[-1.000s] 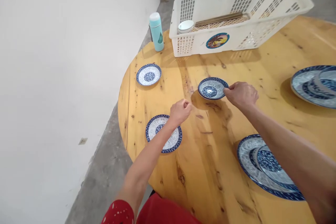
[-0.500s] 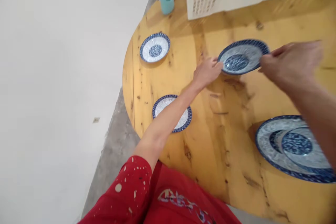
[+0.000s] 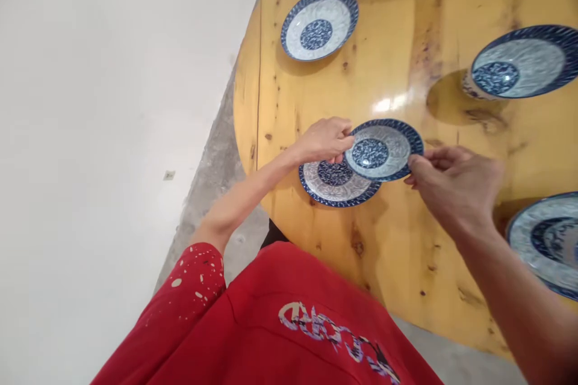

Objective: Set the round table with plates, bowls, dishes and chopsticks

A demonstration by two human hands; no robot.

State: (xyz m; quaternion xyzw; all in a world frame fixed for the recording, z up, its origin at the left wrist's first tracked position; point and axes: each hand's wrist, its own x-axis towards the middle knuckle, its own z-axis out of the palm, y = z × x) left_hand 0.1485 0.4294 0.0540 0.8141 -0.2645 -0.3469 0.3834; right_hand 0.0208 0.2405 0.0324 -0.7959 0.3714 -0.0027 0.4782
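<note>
Both hands grip a small blue-and-white plate (image 3: 383,147). My left hand (image 3: 327,139) pinches its left rim, while my right hand (image 3: 454,183) has thumb and fingers on the right rim. The held plate overlaps another patterned plate (image 3: 341,194) lying on the table; whether they touch, I cannot tell. Off to the right, a tilted plate (image 3: 526,63) sits over a patterned piece (image 3: 479,89) that is mostly hidden. Beyond my left hand is a further blue-rimmed plate (image 3: 318,27).
The round wooden table (image 3: 406,264) has its curved edge on the left, above grey floor (image 3: 244,234). A large plate (image 3: 526,240) with a patterned piece in it is partly cut off at right. A pale wall (image 3: 103,102) fills the left side.
The view has shifted. My hands have come off a plate at the upper middle, and one like it now rests at the right. Both hands now hold a smaller plate nearer my body.
</note>
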